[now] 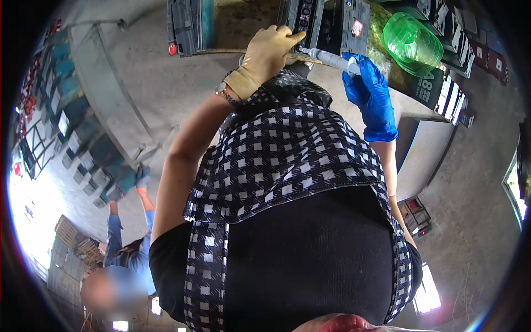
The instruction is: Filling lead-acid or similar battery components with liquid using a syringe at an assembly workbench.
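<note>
My left hand (264,57), in a cream rubber glove, rests at the near end of a dark battery (305,19) with a row of round holes along its top. One finger reaches out over the holes, and nothing shows in that hand. In a blue glove, my right hand (371,95) is closed round the rear end of a large clear syringe (328,57). The syringe lies nearly level, its tip pointing left to the battery's near end, close to my left fingers. Whether the tip sits in a hole I cannot tell.
A green see-through plastic container (412,44) stands right of the syringe on the bench. Several dark battery cases (453,99) line the right side. At the lower left, another person (130,249) in blue reaches towards a row of batteries (91,166).
</note>
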A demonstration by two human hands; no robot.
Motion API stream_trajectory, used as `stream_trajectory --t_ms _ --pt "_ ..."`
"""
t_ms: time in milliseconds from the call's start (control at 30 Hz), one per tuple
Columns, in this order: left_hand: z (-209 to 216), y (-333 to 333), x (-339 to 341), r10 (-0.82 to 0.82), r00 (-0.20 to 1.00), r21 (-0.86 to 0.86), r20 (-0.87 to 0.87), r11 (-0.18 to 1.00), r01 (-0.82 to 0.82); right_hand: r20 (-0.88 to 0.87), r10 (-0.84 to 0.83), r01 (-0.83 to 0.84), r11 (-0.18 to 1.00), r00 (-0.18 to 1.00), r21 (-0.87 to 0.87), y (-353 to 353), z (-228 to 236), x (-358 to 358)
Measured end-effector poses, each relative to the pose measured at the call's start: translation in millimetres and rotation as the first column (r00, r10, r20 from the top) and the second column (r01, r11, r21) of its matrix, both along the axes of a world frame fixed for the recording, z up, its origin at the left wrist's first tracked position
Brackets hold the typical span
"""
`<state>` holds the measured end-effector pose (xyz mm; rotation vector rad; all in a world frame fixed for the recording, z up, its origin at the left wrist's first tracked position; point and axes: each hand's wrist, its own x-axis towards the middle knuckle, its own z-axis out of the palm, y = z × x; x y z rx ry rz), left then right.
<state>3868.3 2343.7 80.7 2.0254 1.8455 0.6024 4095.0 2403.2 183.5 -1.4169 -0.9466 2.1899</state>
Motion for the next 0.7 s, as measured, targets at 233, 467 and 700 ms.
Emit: stream_trajectory --t_ms 233,467,700 --pt "-2.7 -15.1 -3.5 0.066 0.970 0.039 0.234 0.996 -0.077 0.027 -0.042 0.042 0.999 0.999 0.009 -4.3 2.3 -10.3" --pt "-1.9 -24.7 -13.8 0.114 0.967 0.107 0.228 0.984 -0.141 0.019 -0.013 0.013 1.000 1.000 -0.004 -7.7 1.0 -24.3" --pt "0.9 -37.7 -25.0 0.171 0.926 -0.001 0.337 0.983 -0.182 0.040 -0.011 0.011 1.000 0.999 0.017 -23.1 4.7 -37.1"
